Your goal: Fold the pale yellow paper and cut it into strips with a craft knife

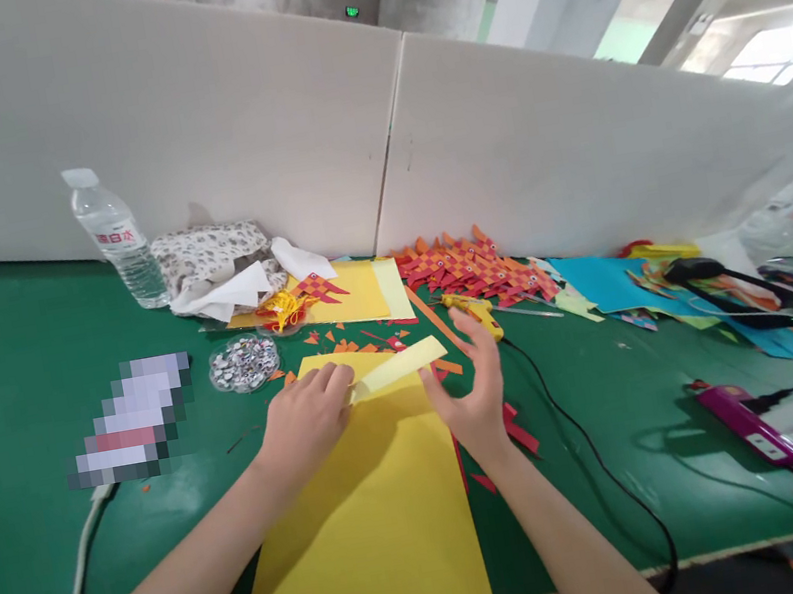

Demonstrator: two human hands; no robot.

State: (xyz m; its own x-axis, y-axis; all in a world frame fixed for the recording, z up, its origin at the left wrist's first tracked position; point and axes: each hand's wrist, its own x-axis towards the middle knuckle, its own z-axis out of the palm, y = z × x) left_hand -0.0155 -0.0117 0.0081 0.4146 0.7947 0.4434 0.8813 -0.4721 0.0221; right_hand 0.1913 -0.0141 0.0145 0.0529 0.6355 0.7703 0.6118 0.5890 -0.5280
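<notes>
A long yellow paper sheet [375, 534] lies on the green table in front of me. My left hand [306, 418] rests on its far end, fingers curled and pinching the edge of a pale yellow paper strip [397, 368] that is lifted off the sheet. My right hand [477, 390] stands open beside the sheet's right edge, fingers spread and upright, close to the strip's right end without clearly gripping it.
A water bottle [117, 237], crumpled cloth [216, 266], a dish of googly eyes [244, 363], woven orange paper fish [472, 269], a yellow glue gun [475, 312] with black cord, blue paper [603, 283] and a purple device [757, 424] lie around. White partition behind.
</notes>
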